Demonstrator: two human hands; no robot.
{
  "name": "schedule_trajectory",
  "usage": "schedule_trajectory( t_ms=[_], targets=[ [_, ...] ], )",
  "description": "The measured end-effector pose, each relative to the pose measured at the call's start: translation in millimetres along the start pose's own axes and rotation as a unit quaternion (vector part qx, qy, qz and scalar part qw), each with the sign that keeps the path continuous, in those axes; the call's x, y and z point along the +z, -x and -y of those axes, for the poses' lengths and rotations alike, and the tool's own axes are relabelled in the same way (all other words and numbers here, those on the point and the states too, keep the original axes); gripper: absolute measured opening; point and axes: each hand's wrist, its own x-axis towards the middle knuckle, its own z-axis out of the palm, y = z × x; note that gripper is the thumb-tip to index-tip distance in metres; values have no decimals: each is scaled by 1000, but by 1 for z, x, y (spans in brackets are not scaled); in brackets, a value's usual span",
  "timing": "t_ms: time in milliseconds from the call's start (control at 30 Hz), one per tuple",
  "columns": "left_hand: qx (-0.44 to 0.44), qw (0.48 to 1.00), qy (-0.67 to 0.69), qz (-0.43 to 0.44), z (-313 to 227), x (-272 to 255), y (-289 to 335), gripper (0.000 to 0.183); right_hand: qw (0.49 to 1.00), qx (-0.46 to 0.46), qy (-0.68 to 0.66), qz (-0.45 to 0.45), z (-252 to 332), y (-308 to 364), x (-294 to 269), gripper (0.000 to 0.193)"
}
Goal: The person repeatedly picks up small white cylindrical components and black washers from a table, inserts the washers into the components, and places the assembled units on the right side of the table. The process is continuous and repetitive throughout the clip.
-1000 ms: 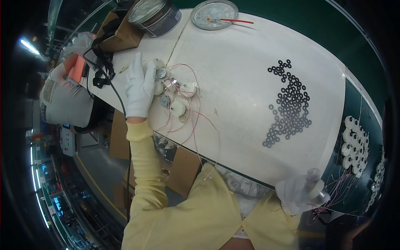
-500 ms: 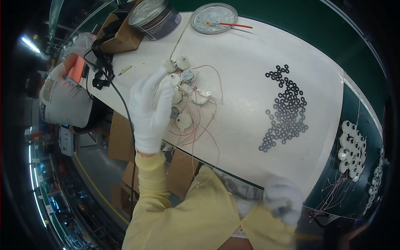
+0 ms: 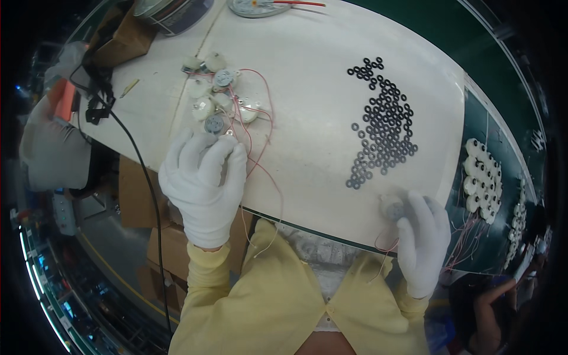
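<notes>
My left hand (image 3: 204, 183), in a white glove, reaches over the near end of a cluster of small white geared motors (image 3: 203, 108) with thin red and white wires. Its curled fingers close round one motor (image 3: 229, 134), mostly hidden beneath them. Just beyond the fingertips sits a grey-faced motor (image 3: 214, 124). At the table's near right edge, my gloved right hand (image 3: 423, 236) has thumb and fingers at another small round motor (image 3: 393, 209), slightly blurred. That motor's wires (image 3: 384, 251) hang over the edge.
Many black rubber rings (image 3: 387, 118) lie spread on the white table (image 3: 313, 118). Rows of white motors (image 3: 482, 177) stand on a green surface at right. At the far left are a tub (image 3: 174, 15), a cardboard box (image 3: 127, 38) and a black cable (image 3: 136, 148). Other people work on both sides.
My right hand has come up from near my lap to the table edge with a motor. My left hand has lowered onto the motor cluster. The whole view has shifted.
</notes>
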Motion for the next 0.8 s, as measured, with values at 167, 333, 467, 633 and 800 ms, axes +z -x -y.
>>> schedule_trajectory(
  t_ms=[167, 333, 467, 633, 800],
  targets=[
    [38, 995, 80, 35, -12, 2, -9, 35, 999, 1, -32, -9, 11, -8, -9, 57],
    [24, 984, 177, 24, -4, 11, -7, 47, 994, 48, 47, 87, 28, -25, 7, 53],
    [-12, 975, 223, 15, 1, 9, 5, 48, 992, 61, -64, 86, 23, -28, 10, 46],
    [-48, 973, 223, 41, 6, 9, 14, 52, 964, 137, -205, 100, 36, -43, 6, 35],
    [-104, 973, 201, 46, 0, 17, 15, 51, 940, 228, -248, 54, 46, -41, 16, 31]
  ],
)
